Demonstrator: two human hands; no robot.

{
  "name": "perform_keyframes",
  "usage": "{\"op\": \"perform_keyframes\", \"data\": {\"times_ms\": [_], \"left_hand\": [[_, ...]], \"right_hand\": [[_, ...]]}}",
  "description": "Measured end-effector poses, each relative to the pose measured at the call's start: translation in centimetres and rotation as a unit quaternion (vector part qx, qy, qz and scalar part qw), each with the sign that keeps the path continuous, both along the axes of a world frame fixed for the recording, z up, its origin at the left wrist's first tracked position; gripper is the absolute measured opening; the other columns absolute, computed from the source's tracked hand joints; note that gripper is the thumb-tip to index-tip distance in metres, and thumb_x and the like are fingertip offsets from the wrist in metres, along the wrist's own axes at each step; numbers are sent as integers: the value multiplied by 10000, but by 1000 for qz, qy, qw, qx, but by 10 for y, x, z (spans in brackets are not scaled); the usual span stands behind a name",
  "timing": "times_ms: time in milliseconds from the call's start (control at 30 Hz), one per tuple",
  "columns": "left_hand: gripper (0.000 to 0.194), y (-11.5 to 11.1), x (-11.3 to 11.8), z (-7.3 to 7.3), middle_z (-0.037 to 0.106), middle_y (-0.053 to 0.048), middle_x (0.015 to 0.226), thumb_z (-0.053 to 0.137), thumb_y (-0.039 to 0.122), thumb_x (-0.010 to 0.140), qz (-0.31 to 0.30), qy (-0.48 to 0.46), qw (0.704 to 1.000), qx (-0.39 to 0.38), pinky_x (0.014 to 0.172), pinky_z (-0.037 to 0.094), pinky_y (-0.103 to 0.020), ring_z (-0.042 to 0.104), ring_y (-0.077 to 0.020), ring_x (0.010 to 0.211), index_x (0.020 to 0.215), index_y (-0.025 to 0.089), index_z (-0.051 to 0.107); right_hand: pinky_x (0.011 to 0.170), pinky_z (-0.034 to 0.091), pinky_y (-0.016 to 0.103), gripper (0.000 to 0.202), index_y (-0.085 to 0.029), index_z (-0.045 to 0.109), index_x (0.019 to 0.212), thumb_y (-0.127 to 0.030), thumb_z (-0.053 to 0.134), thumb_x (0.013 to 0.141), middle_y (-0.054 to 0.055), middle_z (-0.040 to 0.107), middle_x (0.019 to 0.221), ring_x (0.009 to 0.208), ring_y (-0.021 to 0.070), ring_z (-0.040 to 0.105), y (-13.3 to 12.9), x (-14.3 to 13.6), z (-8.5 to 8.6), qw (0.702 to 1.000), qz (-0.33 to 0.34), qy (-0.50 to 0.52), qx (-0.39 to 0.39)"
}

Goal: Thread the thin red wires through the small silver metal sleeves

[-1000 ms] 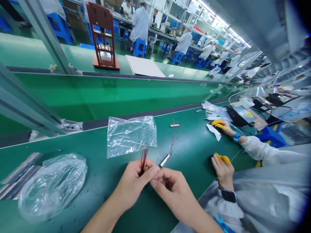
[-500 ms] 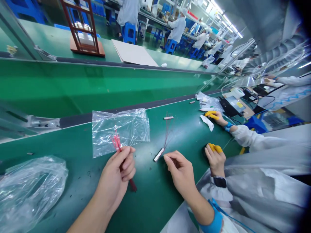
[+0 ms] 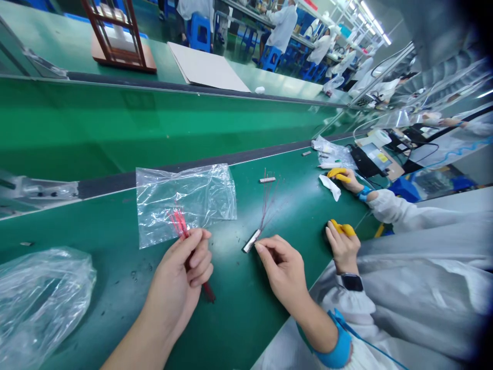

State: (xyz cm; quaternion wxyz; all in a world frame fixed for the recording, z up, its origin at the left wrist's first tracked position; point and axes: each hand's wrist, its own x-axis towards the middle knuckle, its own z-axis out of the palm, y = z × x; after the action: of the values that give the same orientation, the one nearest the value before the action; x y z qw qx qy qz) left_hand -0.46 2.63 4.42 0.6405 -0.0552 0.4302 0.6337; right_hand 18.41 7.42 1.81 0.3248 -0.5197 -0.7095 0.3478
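Note:
My left hand (image 3: 188, 267) is closed around a bundle of thin red wires (image 3: 179, 222). Their frayed ends fan out above my fingers, and darker ends stick out below. Thumb and fingertips of my right hand (image 3: 283, 264) are pinched together at the lower end of a small black-and-white strip-shaped part (image 3: 252, 240). What the pinch holds, if anything, is hidden. Fine dark red wires (image 3: 265, 205) run up from that part toward a small pale strip (image 3: 267, 180). Beyond my left hand a clear plastic bag (image 3: 208, 192) lies flat on the green table (image 3: 231, 298).
A crumpled clear bag (image 3: 42, 303) lies at left. On the right, a co-worker's hands (image 3: 342, 246) wear yellow finger covers, near a white scrap (image 3: 330, 187) and a plastic packet (image 3: 335, 154). A dark-edged green channel (image 3: 162, 123) runs behind; a wooden stand (image 3: 123, 51) is beyond.
My right fingertips have come in to the end of the black-and-white part, where a small gap was before. My left hand still holds the red wires. The view has shifted slightly.

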Motion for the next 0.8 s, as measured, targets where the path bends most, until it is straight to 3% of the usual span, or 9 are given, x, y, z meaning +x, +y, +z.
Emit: {"op": "perform_keyframes", "data": {"times_ms": [800], "left_hand": [[181,-2,0,-7,308,78,535,689,289,859,3,-4,1000,24,375,217,-176,168,-43,435,759,139,675]], "right_hand": [[501,366,242,165,-190,732,788,-223,634,916,-16,562,642,526,120,479,-1,1,-5,1000,6,2,24]]}}
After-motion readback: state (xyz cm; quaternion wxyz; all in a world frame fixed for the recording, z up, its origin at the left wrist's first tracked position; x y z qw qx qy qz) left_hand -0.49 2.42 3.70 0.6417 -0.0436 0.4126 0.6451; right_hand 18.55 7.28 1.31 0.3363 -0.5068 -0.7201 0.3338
